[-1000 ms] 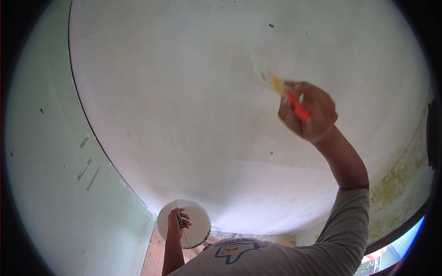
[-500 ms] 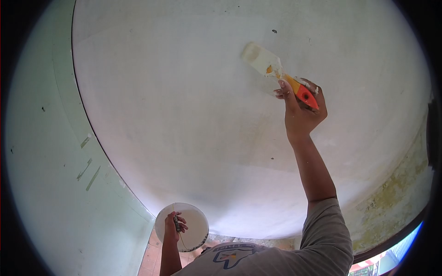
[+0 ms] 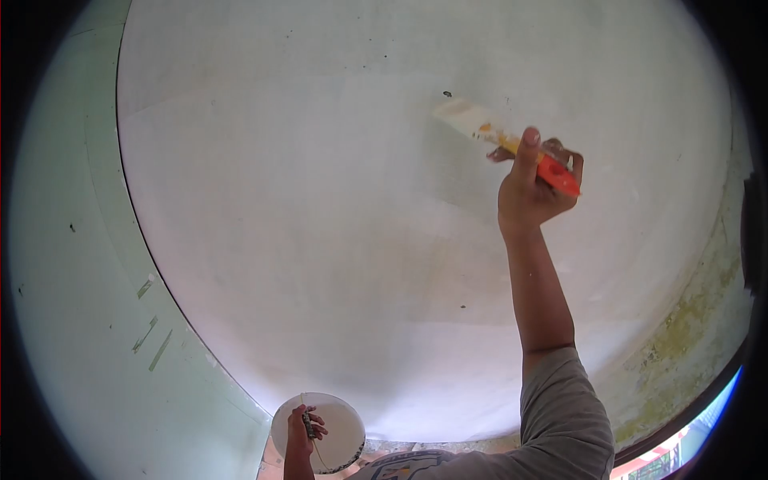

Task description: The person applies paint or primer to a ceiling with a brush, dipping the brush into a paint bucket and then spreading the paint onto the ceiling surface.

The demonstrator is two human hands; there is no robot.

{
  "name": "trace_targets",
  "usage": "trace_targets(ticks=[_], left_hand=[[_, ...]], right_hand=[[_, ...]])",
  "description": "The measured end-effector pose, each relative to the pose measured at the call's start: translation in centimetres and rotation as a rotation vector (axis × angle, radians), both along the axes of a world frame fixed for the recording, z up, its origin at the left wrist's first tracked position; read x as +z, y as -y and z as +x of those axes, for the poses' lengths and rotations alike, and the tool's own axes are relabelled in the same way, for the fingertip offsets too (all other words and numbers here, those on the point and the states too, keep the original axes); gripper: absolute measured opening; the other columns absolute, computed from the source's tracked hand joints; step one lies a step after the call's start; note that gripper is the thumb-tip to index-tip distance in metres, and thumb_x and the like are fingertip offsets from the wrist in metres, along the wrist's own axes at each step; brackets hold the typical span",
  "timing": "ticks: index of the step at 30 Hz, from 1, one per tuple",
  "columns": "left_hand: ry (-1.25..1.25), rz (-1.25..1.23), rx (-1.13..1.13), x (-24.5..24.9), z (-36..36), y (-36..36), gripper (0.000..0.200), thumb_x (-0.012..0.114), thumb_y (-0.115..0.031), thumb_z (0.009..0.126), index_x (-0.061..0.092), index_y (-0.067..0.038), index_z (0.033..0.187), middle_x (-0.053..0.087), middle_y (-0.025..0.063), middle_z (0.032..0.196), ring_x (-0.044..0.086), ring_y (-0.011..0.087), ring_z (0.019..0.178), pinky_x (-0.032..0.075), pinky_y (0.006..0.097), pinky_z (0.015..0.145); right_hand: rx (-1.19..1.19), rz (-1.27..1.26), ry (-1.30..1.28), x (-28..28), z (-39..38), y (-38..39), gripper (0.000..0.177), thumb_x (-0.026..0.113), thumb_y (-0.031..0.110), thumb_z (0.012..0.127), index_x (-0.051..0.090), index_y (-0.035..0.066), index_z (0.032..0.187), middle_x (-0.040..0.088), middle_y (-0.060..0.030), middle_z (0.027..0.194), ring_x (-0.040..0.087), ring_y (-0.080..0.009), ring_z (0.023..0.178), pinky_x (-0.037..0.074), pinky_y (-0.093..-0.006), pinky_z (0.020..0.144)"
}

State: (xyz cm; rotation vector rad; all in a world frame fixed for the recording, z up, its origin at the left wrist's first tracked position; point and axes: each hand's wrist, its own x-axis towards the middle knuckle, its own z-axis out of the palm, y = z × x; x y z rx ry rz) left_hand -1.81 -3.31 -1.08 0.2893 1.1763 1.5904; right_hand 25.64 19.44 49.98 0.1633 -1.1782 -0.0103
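Note:
My right hand (image 3: 534,180) is raised to the pale wall (image 3: 336,176), closed around the yellow and red handle of a paintbrush (image 3: 560,175). The white bristles, slightly blurred, point up and left against or very near the wall, just below a small dark spot (image 3: 447,94). Low in the view, my left hand (image 3: 301,428) is wrapped around the dark grip of a bucket's wire handle. Beneath that hand hangs the round white bucket (image 3: 357,422), with dark specks along its rim and a pale inside.
To the left, a light green wall (image 3: 72,336) with scratch marks meets the pale wall at a dark seam. Yellowish stains (image 3: 680,324) mark the lower right wall. Reddish floor tiles (image 3: 272,462) show beside the bucket, and a bright opening (image 3: 696,444) lies at bottom right.
The camera view has tilted upward, so the bucket and wall marks sit lower. Across the wall, the brush has moved up and right, and its bristles are now near the dark spot.

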Motion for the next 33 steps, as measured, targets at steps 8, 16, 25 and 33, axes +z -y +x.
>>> trace_targets(ticks=[8, 16, 25, 33], left_hand=[[-0.008, -0.018, 0.001, 0.0, 0.0, -0.2, 0.048, 0.049, -0.044, 0.099, 0.057, 0.002, 0.11, 0.06, 0.0116, 0.065, 0.064, 0.0265, 0.045, 0.043, 0.0302, 0.032], [-0.017, 0.0, -0.007, 0.1, 0.2, 0.0, 0.047, 0.049, -0.044, 0.099, 0.058, 0.001, 0.11, 0.057, 0.0085, 0.062, 0.063, 0.0246, 0.045, 0.041, 0.0291, 0.032], [0.01, -0.002, -0.006, 0.4, -0.1, -0.1, 0.048, 0.05, -0.046, 0.099, 0.058, 0.0, 0.111, 0.057, 0.0083, 0.062, 0.063, 0.0244, 0.045, 0.042, 0.0296, 0.034], [-0.014, 0.01, 0.005, 0.1, -0.1, 0.2, 0.05, 0.049, -0.047, 0.099, 0.058, 0.0, 0.114, 0.058, 0.0079, 0.064, 0.063, 0.0245, 0.046, 0.042, 0.0295, 0.034]], right_hand=[[-0.474, 0.003, 0.099, 1.1, -0.5, -1.5, 0.032, 0.076, 0.005, 0.089, 0.048, 0.003, 0.074, 0.053, -0.0037, 0.06, 0.05, -0.0089, 0.048, 0.043, -0.0254, 0.045], [-0.389, 0.15, 0.274, 0.6, 0.2, -1.6, 0.021, 0.073, 0.003, 0.091, 0.061, -0.001, 0.074, 0.058, -0.0086, 0.083, 0.051, -0.0076, 0.048, 0.036, -0.0261, 0.04], [-0.063, -0.082, 0.079, 1.1, -0.2, 0.6, 0.035, 0.062, 0.016, 0.102, 0.052, -0.001, 0.073, 0.05, -0.0025, 0.077, 0.057, -0.0073, 0.048, 0.046, -0.0219, 0.04], [-0.295, -0.153, 0.329, -0.1, 1.7, 0.5, 0.036, 0.07, 0.008, 0.096, 0.049, 0.002, 0.067, 0.049, -0.0029, 0.074, 0.043, -0.0068, 0.049, 0.033, -0.0263, 0.042]])
